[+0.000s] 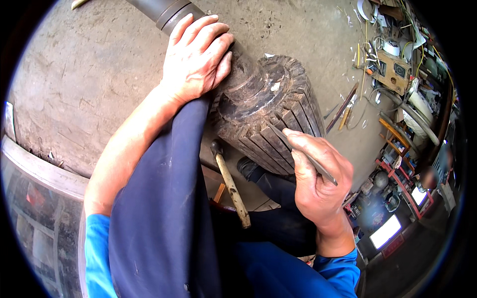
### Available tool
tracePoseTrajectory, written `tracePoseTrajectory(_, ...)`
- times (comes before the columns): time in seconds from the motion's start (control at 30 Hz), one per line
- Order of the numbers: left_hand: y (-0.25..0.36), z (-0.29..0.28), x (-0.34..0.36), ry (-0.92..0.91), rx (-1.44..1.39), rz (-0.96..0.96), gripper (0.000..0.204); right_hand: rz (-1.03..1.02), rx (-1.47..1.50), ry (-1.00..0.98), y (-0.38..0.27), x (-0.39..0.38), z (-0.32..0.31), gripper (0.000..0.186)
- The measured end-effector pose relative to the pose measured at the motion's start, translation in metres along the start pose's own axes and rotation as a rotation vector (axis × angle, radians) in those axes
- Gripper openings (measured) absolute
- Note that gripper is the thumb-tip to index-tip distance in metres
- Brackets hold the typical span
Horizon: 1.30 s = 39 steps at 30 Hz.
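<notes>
A dark, dirt-covered motor rotor (293,111) lies on the floor ahead of me, its slotted drum toward my right and its thick shaft (171,15) running to the upper left. My left hand (196,59) lies over the shaft, fingers curved across it; the underside of the grip is hidden. Pinched between thumb and fingers of my right hand (323,174) is a thin, flat, chisel-like metal bar (313,163). Its far tip reaches the slots at the drum's near edge. Below the drum a hammer (231,186) with a worn wooden handle stands by my legs.
Along the right side lie cables, wood pieces, a cardboard box (392,73) and other clutter. Scraps and strips (348,107) litter the floor beyond the drum. A glass-topped surface with a pale rim (44,166) borders the left. My dark shoe (247,168) is close to the drum.
</notes>
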State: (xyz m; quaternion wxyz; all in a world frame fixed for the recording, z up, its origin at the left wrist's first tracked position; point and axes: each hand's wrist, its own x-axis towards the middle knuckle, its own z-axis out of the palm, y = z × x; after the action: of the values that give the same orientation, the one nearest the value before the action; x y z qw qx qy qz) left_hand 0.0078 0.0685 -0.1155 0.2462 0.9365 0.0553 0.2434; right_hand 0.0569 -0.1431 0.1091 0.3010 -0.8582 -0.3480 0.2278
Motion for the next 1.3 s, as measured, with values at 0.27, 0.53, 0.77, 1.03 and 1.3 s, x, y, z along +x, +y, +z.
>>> tracePoseTrajectory(0.27, -0.003, 0.001, -0.002, 0.005, -0.008, 0.010, 0.034, -0.223, -0.193, 0.033, 0.010, -0.011, 0.025, 0.036)
tracePoseTrajectory(0.53, -0.006, 0.003, -0.006, 0.038, -0.026, 0.018, 0.034, -0.209, -0.254, 0.069, 0.004, -0.034, 0.031, 0.034)
tracePoseTrajectory(0.77, -0.008, 0.002, -0.007, 0.060, -0.007, 0.027, 0.032, -0.243, -0.322, 0.075, -0.002, -0.045, 0.035, 0.033)
tracePoseTrajectory(1.03, 0.000, -0.014, 0.007, -0.040, -0.074, 0.004, 0.033, -0.197, -0.220, 0.116, 0.013, -0.019, 0.034, 0.029)
tracePoseTrajectory(1.3, -0.004, 0.000, -0.002, 0.031, -0.014, 0.008, 0.034, -0.031, -0.095, 0.030, -0.001, -0.017, 0.006, 0.024)
